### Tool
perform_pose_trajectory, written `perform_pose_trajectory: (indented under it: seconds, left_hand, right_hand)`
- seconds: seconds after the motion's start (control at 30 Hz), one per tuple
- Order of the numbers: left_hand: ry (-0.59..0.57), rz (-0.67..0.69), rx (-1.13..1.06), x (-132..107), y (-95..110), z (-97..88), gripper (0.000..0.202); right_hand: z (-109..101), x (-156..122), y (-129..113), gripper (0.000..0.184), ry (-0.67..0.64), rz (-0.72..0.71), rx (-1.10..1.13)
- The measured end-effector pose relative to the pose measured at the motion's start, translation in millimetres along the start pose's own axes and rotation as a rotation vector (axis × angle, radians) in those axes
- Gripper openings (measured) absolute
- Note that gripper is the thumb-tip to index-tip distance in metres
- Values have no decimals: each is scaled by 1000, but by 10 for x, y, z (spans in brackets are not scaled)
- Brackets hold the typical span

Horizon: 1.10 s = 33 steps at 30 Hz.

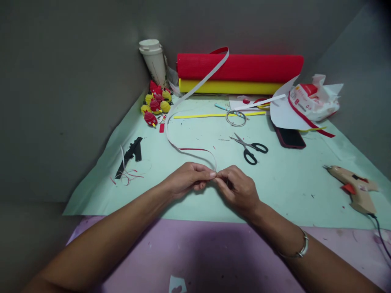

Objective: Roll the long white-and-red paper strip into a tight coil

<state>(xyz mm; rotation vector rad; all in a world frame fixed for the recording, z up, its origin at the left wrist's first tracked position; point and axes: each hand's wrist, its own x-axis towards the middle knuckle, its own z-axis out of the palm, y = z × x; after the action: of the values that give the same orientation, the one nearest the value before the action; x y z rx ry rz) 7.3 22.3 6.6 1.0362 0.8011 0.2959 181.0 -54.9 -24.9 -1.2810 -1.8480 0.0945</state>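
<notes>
Both hands are meeting in the middle of the green sheet. The left hand and the right hand are each pinching shut on the near end of a long thin strip, with their fingertips almost touching. The strip is white on one side and red on the other (you can see the red where it twists). From the fingers it is looping up toward 11 o'clock, then running far up toward 12 o'clock and over the red roll.

A yellow roll is lying just under the red one. At 1 o'clock from the hands, the scissors are lying open on the sheet. A yellow strip and a wire ring are sitting behind them. A dark phone is peeking out from under white paper at 2 o'clock. The glue gun is lying at 3 o'clock. At 9 o'clock, black scraps are lying well apart from the hands. Nothing is lying between the hands and the strip.

At 11 o'clock, a cup with a lid is standing in the corner; I cannot tell what is inside. Little red and yellow balls are piled just in front of it. A plastic bag is sitting at 2 o'clock, and I cannot tell what it holds.
</notes>
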Motion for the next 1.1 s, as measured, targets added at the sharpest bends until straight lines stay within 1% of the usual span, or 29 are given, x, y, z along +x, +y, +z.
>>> perform_pose_trajectory:
  seconds: [0.17,0.37,0.43,0.5,0.67,0.73,0.87,1.1]
  left_hand:
    - [-33,-10,17,-4,22,-15,26]
    - [-58,-58,20,1,36,-40,27]
    - [-66,-66,23,3,34,-47,27]
    - [-66,-72,19,5,32,-48,25]
    - [-17,-47,-6,0,27,-7,26]
    - [0,-33,-9,-5,23,15,26]
    - [6,-3,3,-15,11,33,27]
    - [3,4,19,-11,-11,15,28]
  right_hand:
    - [-25,23,12,4,-52,55,109]
    - [-59,68,36,3,-178,222,305]
    - [-64,75,36,4,-198,241,334]
    - [-62,74,27,5,-183,227,327]
    - [-38,49,-14,4,-24,96,162]
    - [-28,38,-24,3,9,58,104]
    - [-10,22,-26,5,32,27,48]
    - [11,8,-16,5,28,16,28]
